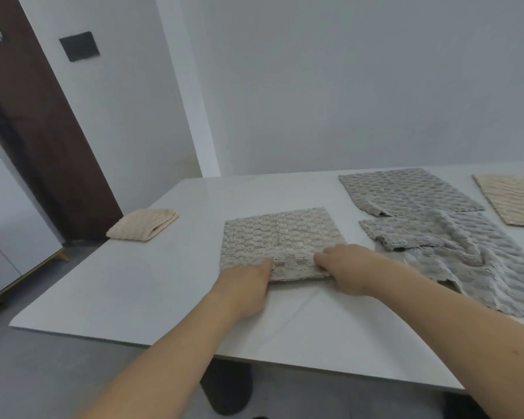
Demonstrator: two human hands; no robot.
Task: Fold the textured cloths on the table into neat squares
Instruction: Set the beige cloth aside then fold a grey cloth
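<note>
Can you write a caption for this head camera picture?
Both hands grip the near edge of a beige textured cloth on the white table.

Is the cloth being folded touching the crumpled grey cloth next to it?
Apart. The head view shows a strip of bare white table between the beige-grey cloth under the hands and the crumpled grey cloth to its right.

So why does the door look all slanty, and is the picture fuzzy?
Head view: the wide lens bends things, so the brown door and the wall corner lean. Light is soft and even, with no glare on the white table. Slightly blurry overall; the cloth bumps still show.
</note>
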